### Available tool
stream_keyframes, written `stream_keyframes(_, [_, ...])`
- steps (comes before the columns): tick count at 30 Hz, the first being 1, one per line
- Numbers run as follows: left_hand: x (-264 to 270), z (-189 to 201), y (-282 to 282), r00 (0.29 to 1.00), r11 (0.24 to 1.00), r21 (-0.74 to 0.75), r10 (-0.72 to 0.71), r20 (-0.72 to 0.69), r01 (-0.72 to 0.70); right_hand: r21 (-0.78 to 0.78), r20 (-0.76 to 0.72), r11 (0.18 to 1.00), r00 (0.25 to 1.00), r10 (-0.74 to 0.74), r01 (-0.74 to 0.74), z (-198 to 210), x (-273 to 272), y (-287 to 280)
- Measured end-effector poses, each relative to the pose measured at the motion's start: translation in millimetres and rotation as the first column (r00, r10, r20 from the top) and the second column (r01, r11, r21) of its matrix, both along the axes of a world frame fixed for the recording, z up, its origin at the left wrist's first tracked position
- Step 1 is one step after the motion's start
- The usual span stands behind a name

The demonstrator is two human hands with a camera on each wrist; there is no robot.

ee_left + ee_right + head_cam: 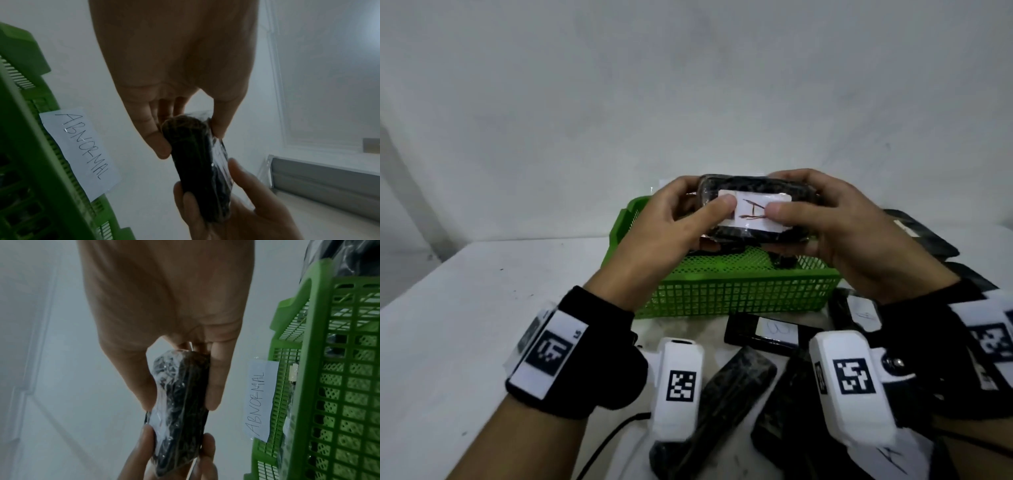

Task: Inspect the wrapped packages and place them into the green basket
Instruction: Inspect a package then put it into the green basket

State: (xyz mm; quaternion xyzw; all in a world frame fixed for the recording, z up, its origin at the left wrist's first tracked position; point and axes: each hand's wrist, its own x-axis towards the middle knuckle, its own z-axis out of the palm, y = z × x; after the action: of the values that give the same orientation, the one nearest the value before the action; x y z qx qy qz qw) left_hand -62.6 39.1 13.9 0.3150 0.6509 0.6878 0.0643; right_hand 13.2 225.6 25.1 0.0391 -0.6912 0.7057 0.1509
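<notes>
White table (465, 325), pale wall (688, 85)

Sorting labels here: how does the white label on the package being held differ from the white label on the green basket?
The package label bears one handwritten letter, "A"; the basket label spells "ABNORMAL". The package label sits under clear wrap on the held package, with the thumbs of the left hand and right hand on it; the basket label hangs on the green basket, untouched. Both are white, handwritten.

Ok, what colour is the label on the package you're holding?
White, with a handwritten letter A, on the black wrapped package; clearest in the head view.
</notes>
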Motion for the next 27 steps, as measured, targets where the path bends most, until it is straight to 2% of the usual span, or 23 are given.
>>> stream_keyframes(5, [10, -6, -8, 1.000, 0.998, -0.058, -0.007, 0.006, 0.007, 0.102, -0.006, 0.995, 1.000, 0.003, -0.003, -1, 4, -9])
stream_keyframes(11, [14, -6, -7, 1.000, 0.997, -0.082, -0.007, -0.008, 0.007, 0.139, -0.023, 0.987, 0.997, -0.080, 0.082, -4, 6, -9])
stream_keyframes(14, [14, -9, -2, 0.992, 0.989, -0.107, 0.091, -0.088, -0.101, 0.202, -0.043, 0.972, 0.993, -0.114, 0.120, -6, 3, -8])
stream_keyframes(17, [13, -15, 2, 0.952, 0.956, -0.147, 0.222, -0.210, -0.255, 0.284, -0.078, 0.942, 0.983, -0.164, 0.180, -12, -1, -11])
stream_keyframes(21, [12, -18, 2, 0.914, 0.922, -0.184, 0.278, -0.295, -0.340, 0.348, -0.120, 0.902, 0.966, -0.229, 0.257, -15, -3, -16])
stream_keyframes(24, [12, -14, -3, 0.927, 0.935, -0.189, 0.241, -0.286, -0.301, 0.360, -0.106, 0.905, 0.974, -0.200, 0.225, -13, -1, -13])
stream_keyframes(27, [17, -8, -6, 0.984, 0.986, -0.118, 0.105, -0.144, -0.122, 0.352, -0.111, 0.911, 0.977, -0.185, 0.212, -11, 3, -12])
